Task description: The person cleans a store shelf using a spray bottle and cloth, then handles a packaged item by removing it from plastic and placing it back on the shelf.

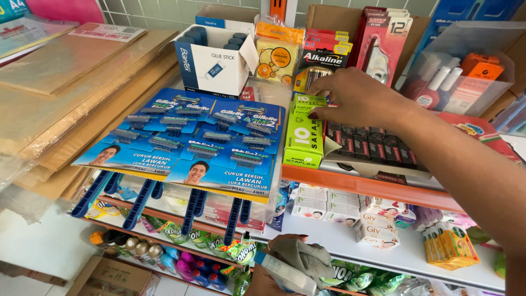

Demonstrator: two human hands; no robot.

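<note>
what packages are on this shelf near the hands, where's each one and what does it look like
Green staple boxes: stacked under the right hand, rectangular, lime green.
Razor cards: left of them, blue sheets, blue handles hanging below.
Glue stick box: behind the razors, white and blue, open.
Battery pack: back centre, black and red.

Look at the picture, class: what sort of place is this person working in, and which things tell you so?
Most likely a small general shop. Blue display cards of disposable razors lie on the orange shelf, the right hand touches green staple boxes, and boxed soaps fill the white shelf below. The left hand holds a grey cloth.
</note>
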